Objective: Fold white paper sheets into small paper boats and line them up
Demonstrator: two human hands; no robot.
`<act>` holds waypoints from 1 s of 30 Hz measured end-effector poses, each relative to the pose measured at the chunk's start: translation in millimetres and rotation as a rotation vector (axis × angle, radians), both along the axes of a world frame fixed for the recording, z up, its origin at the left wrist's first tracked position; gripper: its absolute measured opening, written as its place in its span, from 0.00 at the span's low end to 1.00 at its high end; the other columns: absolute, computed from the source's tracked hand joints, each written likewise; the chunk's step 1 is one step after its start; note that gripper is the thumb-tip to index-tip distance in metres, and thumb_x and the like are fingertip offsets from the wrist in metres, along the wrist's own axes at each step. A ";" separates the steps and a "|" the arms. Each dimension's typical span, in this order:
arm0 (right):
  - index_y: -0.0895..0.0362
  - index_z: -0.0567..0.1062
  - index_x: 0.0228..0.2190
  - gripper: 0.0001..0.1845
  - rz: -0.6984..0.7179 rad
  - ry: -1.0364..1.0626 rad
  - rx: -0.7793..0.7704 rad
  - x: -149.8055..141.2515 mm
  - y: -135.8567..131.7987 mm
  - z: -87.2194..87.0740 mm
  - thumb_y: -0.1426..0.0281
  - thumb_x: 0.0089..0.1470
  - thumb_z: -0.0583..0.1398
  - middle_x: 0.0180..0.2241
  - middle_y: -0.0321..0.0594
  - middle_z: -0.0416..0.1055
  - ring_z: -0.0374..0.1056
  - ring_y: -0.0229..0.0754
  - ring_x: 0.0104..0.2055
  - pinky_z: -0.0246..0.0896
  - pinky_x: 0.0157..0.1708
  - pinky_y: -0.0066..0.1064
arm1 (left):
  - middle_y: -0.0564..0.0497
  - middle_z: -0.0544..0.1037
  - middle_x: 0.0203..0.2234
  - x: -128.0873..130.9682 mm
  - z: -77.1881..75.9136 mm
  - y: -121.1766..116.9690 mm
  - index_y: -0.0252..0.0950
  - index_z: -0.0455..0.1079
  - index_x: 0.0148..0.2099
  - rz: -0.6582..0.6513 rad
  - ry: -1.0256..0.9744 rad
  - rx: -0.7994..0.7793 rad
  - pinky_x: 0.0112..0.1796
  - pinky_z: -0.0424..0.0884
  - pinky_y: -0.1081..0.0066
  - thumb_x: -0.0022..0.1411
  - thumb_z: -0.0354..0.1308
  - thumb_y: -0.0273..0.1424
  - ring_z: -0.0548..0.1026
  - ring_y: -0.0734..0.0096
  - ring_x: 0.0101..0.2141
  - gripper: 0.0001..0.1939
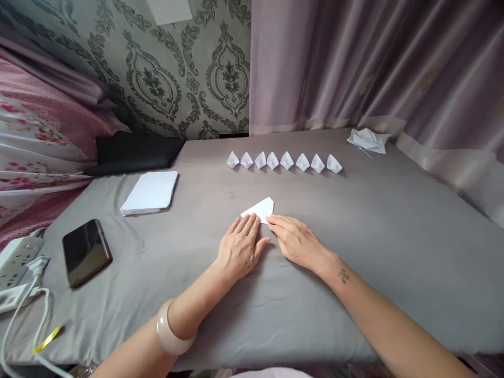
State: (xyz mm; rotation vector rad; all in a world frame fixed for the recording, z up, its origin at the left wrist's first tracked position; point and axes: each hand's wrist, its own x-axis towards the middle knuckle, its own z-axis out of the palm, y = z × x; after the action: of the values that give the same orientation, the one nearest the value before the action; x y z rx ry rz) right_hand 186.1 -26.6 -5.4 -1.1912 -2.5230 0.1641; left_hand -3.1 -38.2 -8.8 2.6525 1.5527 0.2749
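Observation:
A folded sheet of white paper (263,208) lies on the grey cloth in front of me, with one pointed end to the left and an angled top at the right. My left hand (241,242) rests on its lower left part, palm down, fingers stretched out flat and thumb apart. At the paper's lower right corner, my right hand (296,239) holds the edge, its fingers bent and pressed together. The thumb of that hand is mostly hidden. Beyond the hands stands a row of several small folded paper boats (272,161).
A stack of white paper (151,192) lies at the left, with a black cloth (134,152) behind it. Nearer are a phone (86,253), a power strip (19,257) with cables and a yellow strip (48,339). More folded paper (369,140) sits at the far right.

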 end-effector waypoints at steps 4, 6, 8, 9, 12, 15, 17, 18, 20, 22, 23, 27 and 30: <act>0.60 0.74 0.43 0.22 0.005 0.012 -0.011 0.6 0.5 -0.5 0.85 0.52 0.49 0.52 0.46 0.70 0.66 0.45 0.53 0.63 0.54 0.37 | 0.42 0.63 0.61 -16.6 -2.0 11.8 0.33 0.60 0.63 0.057 0.010 0.012 0.61 0.54 0.56 0.70 0.40 0.41 0.60 0.56 0.61 0.26; 0.60 0.74 0.42 0.21 0.007 0.007 -0.028 1.2 1.0 -0.1 0.85 0.51 0.49 0.52 0.46 0.70 0.67 0.46 0.52 0.64 0.53 0.38 | 0.41 0.63 0.61 -25.9 -1.8 19.8 0.32 0.60 0.63 0.110 0.033 0.022 0.61 0.54 0.54 0.70 0.40 0.41 0.61 0.55 0.61 0.26; 0.60 0.74 0.42 0.22 0.001 0.007 -0.045 1.5 1.4 0.0 0.85 0.51 0.49 0.52 0.46 0.70 0.68 0.46 0.52 0.65 0.52 0.38 | 0.38 0.64 0.60 -32.9 1.0 28.0 0.31 0.61 0.61 0.164 0.059 0.039 0.60 0.54 0.52 0.70 0.41 0.41 0.62 0.52 0.60 0.26; 0.60 0.74 0.42 0.22 -0.007 0.010 -0.054 1.3 1.2 0.0 0.85 0.51 0.49 0.52 0.46 0.70 0.68 0.46 0.52 0.65 0.51 0.38 | 0.37 0.66 0.59 -34.4 3.5 31.4 0.30 0.63 0.60 0.185 0.065 0.050 0.59 0.55 0.51 0.70 0.41 0.40 0.63 0.51 0.60 0.25; 0.60 0.74 0.44 0.23 -0.040 0.030 -0.083 -1.3 -0.8 1.0 0.84 0.51 0.49 0.53 0.46 0.69 0.67 0.46 0.53 0.66 0.50 0.37 | 0.37 0.70 0.55 -26.5 13.0 35.1 0.31 0.69 0.51 0.201 0.028 0.124 0.54 0.63 0.52 0.69 0.43 0.34 0.67 0.49 0.56 0.18; 0.61 0.74 0.46 0.22 -0.070 0.053 -0.113 -5.6 -4.1 3.7 0.82 0.53 0.49 0.53 0.47 0.70 0.67 0.47 0.53 0.66 0.51 0.38 | 0.39 0.72 0.51 -5.7 17.8 29.7 0.32 0.67 0.53 0.053 -0.079 0.153 0.49 0.68 0.59 0.65 0.44 0.24 0.70 0.56 0.50 0.17; 0.61 0.74 0.47 0.23 -0.075 0.089 -0.141 -6.4 -4.3 4.9 0.81 0.53 0.49 0.53 0.47 0.70 0.67 0.48 0.54 0.65 0.52 0.39 | 0.42 0.74 0.48 6.7 15.6 25.9 0.32 0.66 0.54 -0.039 -0.162 0.069 0.46 0.70 0.64 0.62 0.43 0.19 0.72 0.62 0.46 0.20; 0.60 0.74 0.48 0.23 -0.071 0.127 -0.164 -5.3 -3.0 4.8 0.81 0.54 0.49 0.53 0.46 0.70 0.67 0.47 0.54 0.65 0.53 0.38 | 0.43 0.74 0.47 10.5 13.3 24.9 0.33 0.66 0.53 -0.045 -0.196 0.026 0.45 0.71 0.65 0.61 0.43 0.18 0.72 0.63 0.46 0.21; 0.57 0.75 0.47 0.24 -0.066 0.238 -0.215 -0.2 2.9 2.4 0.81 0.54 0.49 0.53 0.42 0.70 0.67 0.44 0.54 0.63 0.55 0.36 | 0.46 0.75 0.47 12.7 8.1 25.2 0.35 0.68 0.51 -0.057 -0.239 -0.042 0.46 0.72 0.66 0.60 0.42 0.16 0.71 0.63 0.46 0.22; 0.55 0.76 0.46 0.25 -0.102 0.364 -0.232 7.0 11.6 -2.1 0.81 0.53 0.48 0.52 0.39 0.71 0.68 0.41 0.53 0.62 0.56 0.34 | 0.47 0.74 0.47 9.4 4.3 26.7 0.37 0.69 0.50 -0.079 -0.261 -0.074 0.46 0.71 0.66 0.59 0.42 0.15 0.71 0.64 0.47 0.23; 0.54 0.76 0.46 0.25 -0.152 0.396 -0.216 10.2 15.9 -4.7 0.82 0.53 0.48 0.53 0.39 0.71 0.68 0.41 0.53 0.62 0.56 0.35 | 0.47 0.74 0.47 6.9 3.4 27.3 0.37 0.69 0.50 -0.094 -0.267 -0.079 0.47 0.71 0.66 0.59 0.42 0.15 0.70 0.64 0.48 0.24; 0.54 0.74 0.49 0.28 -0.149 0.356 -0.160 13.1 24.6 -10.6 0.83 0.52 0.48 0.56 0.41 0.68 0.63 0.42 0.57 0.60 0.57 0.38 | 0.47 0.73 0.48 -0.6 3.1 27.4 0.36 0.70 0.50 -0.145 -0.243 -0.061 0.49 0.71 0.65 0.58 0.42 0.14 0.69 0.63 0.49 0.24; 0.53 0.70 0.54 0.29 -0.094 0.198 -0.127 6.1 23.7 -9.7 0.82 0.54 0.49 0.60 0.41 0.62 0.56 0.46 0.61 0.57 0.58 0.44 | 0.46 0.73 0.49 -1.7 1.8 26.5 0.36 0.69 0.52 -0.168 -0.213 -0.037 0.50 0.70 0.64 0.59 0.43 0.15 0.68 0.63 0.51 0.24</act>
State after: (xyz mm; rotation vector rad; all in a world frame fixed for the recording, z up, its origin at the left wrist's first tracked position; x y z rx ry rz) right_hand 192.1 -2.9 -15.1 -1.2714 -2.3092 0.4042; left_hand -4.8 -11.6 -7.0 2.6042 1.2534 0.4948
